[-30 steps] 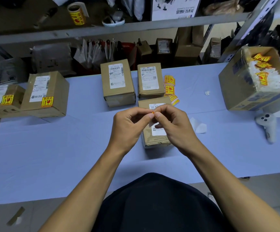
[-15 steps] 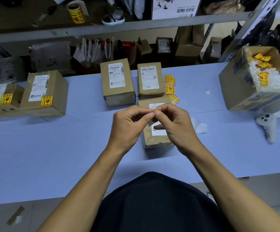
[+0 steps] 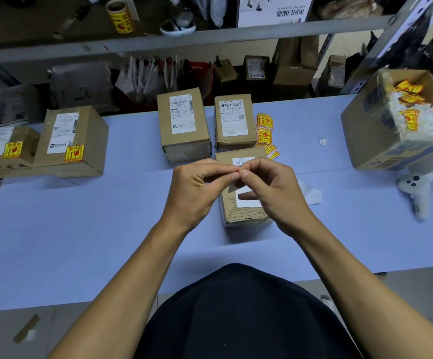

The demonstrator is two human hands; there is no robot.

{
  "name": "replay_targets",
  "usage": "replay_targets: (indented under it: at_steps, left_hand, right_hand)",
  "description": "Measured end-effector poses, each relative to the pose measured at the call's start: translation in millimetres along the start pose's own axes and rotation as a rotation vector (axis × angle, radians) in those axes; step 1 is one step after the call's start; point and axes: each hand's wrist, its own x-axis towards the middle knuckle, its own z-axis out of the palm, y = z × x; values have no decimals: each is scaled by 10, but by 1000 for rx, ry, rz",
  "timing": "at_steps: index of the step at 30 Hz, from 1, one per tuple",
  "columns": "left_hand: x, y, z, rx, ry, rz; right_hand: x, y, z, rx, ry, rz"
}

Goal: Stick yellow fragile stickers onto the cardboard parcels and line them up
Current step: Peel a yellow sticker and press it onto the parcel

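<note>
hands: left hand (image 3: 197,187) and right hand (image 3: 272,187) pinch one sticker (image 3: 238,171) between meeting fingertips, apparently peeling | just beneath: unstickered parcel (image 3: 243,213) | beyond: two bare parcels (image 3: 184,125), loose stickers (image 3: 264,128) | far left: two stickered parcels (image 3: 73,141) lined up | right: scrap box (image 3: 381,141), controller (image 3: 414,193); nothing blocks

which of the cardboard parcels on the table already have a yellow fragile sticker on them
The two parcels at the far left: the small parcel and the taller parcel beside it. The three middle ones show only white labels.
</note>
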Motion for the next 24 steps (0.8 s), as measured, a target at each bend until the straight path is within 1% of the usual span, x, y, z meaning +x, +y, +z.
replay_targets:
  at_steps: [2,8,12,15,17,21,24]
  left_hand:
    - [1,2,-10,31,-5,23]
    - [16,29,-36,194,-24,177]
    - [6,40,-14,213,-21,200]
    - [-14,53,23,153,-9,154]
    - [-23,60,48,71,-10,79]
    - [-34,58,105,-106,-9,-104]
    - [-37,66,139,-209,5,-181]
  right_hand:
    - [-6,-5,-4,6,-5,7]
    - [-13,-10,-12,-7,16,9]
    - [-7,12,29,-26,62,-13]
    - [8,34,63,-49,113,-48]
    - [15,52,72,-78,137,-76]
    - [9,82,74,-131,121,-110]
    - [-2,76,77,-162,112,-119]
